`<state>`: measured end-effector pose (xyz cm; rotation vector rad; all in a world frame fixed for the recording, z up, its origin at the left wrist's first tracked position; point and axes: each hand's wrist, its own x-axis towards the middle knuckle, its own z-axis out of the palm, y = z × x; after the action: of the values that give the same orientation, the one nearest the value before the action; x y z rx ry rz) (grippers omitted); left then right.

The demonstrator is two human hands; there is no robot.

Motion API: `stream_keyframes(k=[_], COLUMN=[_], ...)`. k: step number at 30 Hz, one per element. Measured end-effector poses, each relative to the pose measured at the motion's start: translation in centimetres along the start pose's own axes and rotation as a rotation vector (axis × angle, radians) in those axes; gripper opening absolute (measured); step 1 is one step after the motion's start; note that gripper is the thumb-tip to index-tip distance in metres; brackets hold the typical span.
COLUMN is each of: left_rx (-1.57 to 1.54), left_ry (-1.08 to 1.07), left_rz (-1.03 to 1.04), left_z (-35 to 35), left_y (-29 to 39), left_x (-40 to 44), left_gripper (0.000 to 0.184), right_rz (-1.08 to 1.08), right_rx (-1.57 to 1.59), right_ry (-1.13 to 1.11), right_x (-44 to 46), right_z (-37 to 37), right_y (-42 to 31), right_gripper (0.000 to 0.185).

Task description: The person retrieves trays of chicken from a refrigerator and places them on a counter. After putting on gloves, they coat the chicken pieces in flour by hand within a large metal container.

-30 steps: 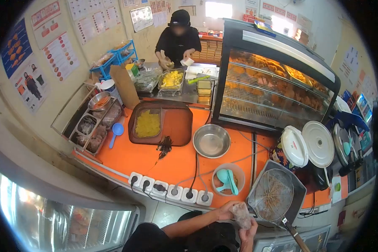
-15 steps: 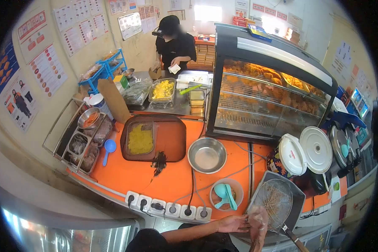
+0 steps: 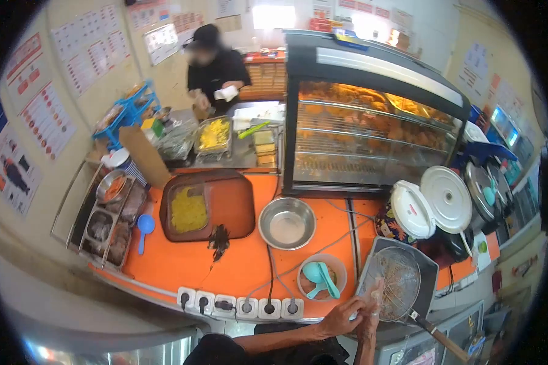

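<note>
My left hand [image 3: 346, 315] reaches in from the lower left, its fingers bent and closed on clear plastic at the wrist of my right hand [image 3: 374, 306]. Thin clear plastic, like a glove, covers my right hand, whose fingers point up and look stretched out, though they are slightly blurred. Just beyond them a wire strainer [image 3: 402, 277] with a wooden handle lies across a grey rectangular tub [image 3: 428, 281]. To the left of the hands is a round plastic container [image 3: 341, 266] with turquoise scoops [image 3: 321, 281] in it.
A steel bowl [image 3: 287, 224], a brown tray [image 3: 237, 210] with yellow food, a blue spoon [image 3: 145, 225] and power sockets [image 3: 248, 306] are on the orange counter [image 3: 182, 264]. Behind stand a heated display case [image 3: 371, 140] and a co-worker [image 3: 216, 73]. Lidded pots [image 3: 411, 210] stand right.
The clear plastic, earlier held bunched between both hands, now covers my right hand. My left hand has moved onto its wrist. The view has shifted, and the co-worker has turned.
</note>
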<state>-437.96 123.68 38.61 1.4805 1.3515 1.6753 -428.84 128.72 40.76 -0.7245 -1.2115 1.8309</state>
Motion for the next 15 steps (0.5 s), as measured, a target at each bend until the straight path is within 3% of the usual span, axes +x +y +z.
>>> stream_keyframes(k=[8,13,15], left_rx=[0.060,0.100,0.191], left_ry=[-0.036,-0.086,-0.116], left_rz=[0.056,0.115,0.122], left_z=[-0.6,-0.7,-0.7], left_y=[0.8,1.7,2.0], left_x=[0.3,1.8,2.4], left_gripper=[0.014,0.011,0.010], right_rz=[-0.240,-0.116,-0.401], right_rx=[-0.307,-0.117,-0.642], right_ry=[0.214,0.335,0.239], right_x=[2.0,3.7,5.2], right_z=[1.5,0.3,-2.7], right_y=[-1.6,-0.4,2.0], right_gripper=[0.081,0.074,0.071])
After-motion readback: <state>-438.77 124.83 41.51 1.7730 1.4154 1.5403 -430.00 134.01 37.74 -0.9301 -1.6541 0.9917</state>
